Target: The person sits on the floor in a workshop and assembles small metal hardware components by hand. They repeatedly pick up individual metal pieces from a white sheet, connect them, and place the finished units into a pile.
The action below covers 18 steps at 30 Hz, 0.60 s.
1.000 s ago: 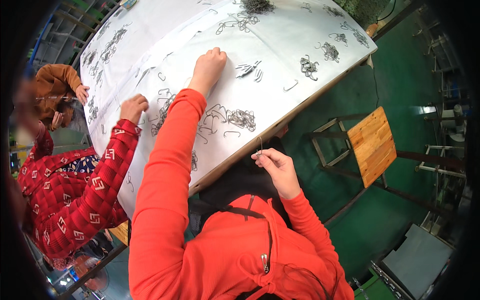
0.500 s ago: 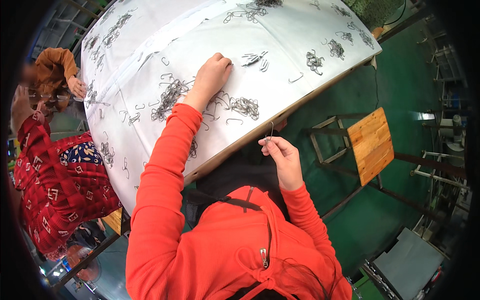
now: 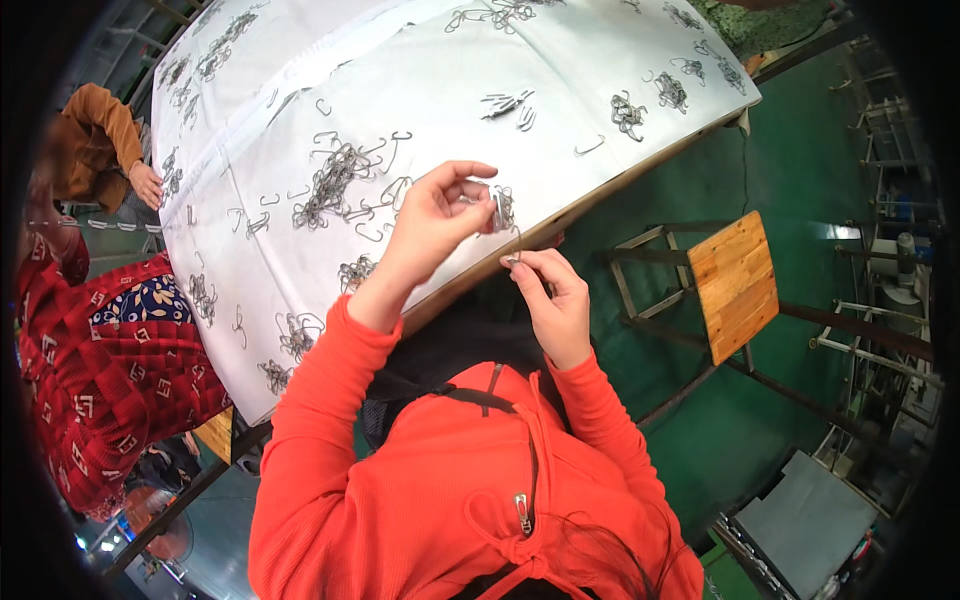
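Note:
My right hand (image 3: 555, 305) is at the table's front edge, its thumb and finger pinched on a bent metal wire hook (image 3: 517, 243) that points upward. Just above and to the left, my left hand (image 3: 440, 218) hovers over the near part of the table. Its thumb and fingers close on a small silvery metal piece (image 3: 497, 200), slightly blurred and partly hidden. A heap of wire hooks (image 3: 330, 188) lies left of this hand, with another small heap partly hidden behind its fingers. Farther off sits a little group of silvery metal pieces (image 3: 508, 103).
The white-covered table (image 3: 560, 50) carries several more heaps of hooks (image 3: 628, 115). At the left are a person in patterned red (image 3: 130, 380) and another with a brown sleeve (image 3: 105, 120). A wooden-topped stool (image 3: 735, 285) stands to the right on green floor.
My left hand has come back from beside the silvery pieces toward my right hand, now with a small metal piece in its fingers. The right hand has shifted slightly left and still pinches the hook.

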Available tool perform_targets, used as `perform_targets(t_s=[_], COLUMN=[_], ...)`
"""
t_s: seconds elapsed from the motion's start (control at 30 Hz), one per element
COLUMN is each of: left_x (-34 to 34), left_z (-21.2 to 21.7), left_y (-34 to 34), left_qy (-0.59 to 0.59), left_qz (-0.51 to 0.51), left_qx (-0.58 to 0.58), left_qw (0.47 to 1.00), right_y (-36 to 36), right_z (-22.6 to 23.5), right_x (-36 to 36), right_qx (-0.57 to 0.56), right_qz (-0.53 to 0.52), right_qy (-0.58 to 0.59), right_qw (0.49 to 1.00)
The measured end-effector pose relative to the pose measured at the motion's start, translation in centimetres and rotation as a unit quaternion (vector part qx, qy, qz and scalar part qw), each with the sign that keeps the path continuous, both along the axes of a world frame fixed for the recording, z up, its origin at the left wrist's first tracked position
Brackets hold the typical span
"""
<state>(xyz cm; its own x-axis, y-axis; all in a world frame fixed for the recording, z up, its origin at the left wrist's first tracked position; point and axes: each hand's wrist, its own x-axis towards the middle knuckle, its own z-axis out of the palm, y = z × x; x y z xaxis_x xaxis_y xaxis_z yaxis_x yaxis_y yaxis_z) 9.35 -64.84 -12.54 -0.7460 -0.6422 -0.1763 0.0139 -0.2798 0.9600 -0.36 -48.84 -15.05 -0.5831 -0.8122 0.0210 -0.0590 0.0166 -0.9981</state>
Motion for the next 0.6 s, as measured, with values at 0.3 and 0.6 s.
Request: perform_targets(t_s=[0.3,0.6], left_x=[2.2,4.3], left_z=[1.5,0.4], left_y=[2.4,2.7], left_qy=[0.039,0.035], left_qz=[0.109,0.139], left_qx=[0.034,0.027], left_qw=[0.993,0.989], right_y=[-1.9,-2.3], right_z=[0.5,0.2], right_x=[1.6,2.2], right_qx=[-0.028,-0.022], right_qz=[-0.002,0.016], right_qy=[0.148,0.177], right_qw=[0.989,0.984])
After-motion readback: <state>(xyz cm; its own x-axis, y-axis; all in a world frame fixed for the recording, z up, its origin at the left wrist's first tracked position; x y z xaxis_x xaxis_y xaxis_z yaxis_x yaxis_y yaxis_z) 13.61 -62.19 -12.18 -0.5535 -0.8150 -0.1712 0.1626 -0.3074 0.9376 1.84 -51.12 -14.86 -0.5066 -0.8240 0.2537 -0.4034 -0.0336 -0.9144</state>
